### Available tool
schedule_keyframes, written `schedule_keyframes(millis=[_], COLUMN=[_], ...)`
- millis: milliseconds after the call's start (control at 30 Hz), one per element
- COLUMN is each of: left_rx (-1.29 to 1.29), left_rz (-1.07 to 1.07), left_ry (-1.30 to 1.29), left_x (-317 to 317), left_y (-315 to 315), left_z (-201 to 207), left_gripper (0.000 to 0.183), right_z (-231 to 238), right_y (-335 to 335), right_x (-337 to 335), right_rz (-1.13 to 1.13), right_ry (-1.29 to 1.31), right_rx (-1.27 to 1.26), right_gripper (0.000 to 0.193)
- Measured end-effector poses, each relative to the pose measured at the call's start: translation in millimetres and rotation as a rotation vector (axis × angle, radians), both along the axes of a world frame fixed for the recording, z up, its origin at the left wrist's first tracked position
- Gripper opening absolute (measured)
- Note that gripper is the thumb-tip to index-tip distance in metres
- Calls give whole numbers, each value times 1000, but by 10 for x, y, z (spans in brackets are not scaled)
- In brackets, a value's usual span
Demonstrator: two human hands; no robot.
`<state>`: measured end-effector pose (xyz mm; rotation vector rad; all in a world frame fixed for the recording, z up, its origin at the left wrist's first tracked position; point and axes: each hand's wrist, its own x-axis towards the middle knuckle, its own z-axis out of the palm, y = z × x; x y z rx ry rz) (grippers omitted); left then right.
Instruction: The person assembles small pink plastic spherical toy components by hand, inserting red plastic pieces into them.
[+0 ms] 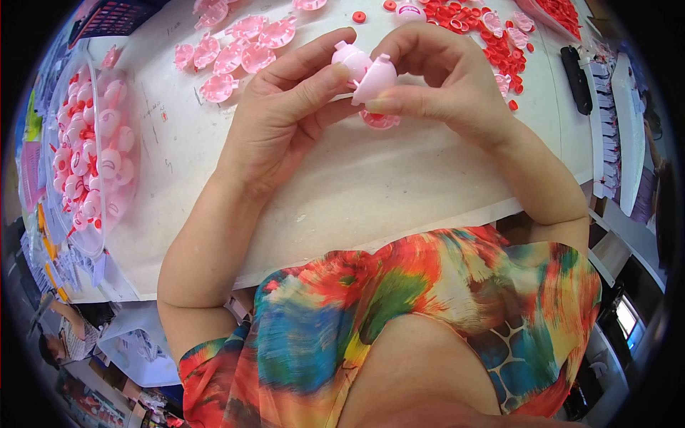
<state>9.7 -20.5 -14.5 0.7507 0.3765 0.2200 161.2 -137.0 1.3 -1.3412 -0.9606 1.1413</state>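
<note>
Well left of the two-part pink shell [376, 80] stands a clear container [102, 200] of pink balls [75, 153]. Beyond the shell, loose pink pieces [246, 46] lie leftward, red rings [503, 60] rightward. The left hand [275, 121] pinches the shell's left part, the right hand [467, 89] its other part. Just nearer than the shell shows a pink-and-red piece [382, 121]; past that, bare table [357, 196] runs to the person's edge.

Bright, diffuse light across pale tabletop [321, 192], soft shadows, black fisheye rim, bent, blurry edges
</note>
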Motion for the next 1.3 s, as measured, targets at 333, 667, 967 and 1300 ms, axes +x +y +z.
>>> schedule_keyframes(millis=[333,667,967,1300], left_rx=[-171,-143,99,413], left_rz=[34,-14,43,120], left_ry=[-175,-52,28,-30], left_x=[-12,13,14,9], left_y=[97,31,-11,-28], left_z=[-114,-25,42,-8], left_gripper=[39,36,39,36], right_z=[36,-46,-77,-52], right_y=[-35,2,13,-14], right_x=[77,97,107,17], right_rz=[53,43,38,-34], right_ry=[24,159,91,215], right_rx=[88,-39,-45,-115], right_gripper=[20,28,28,26])
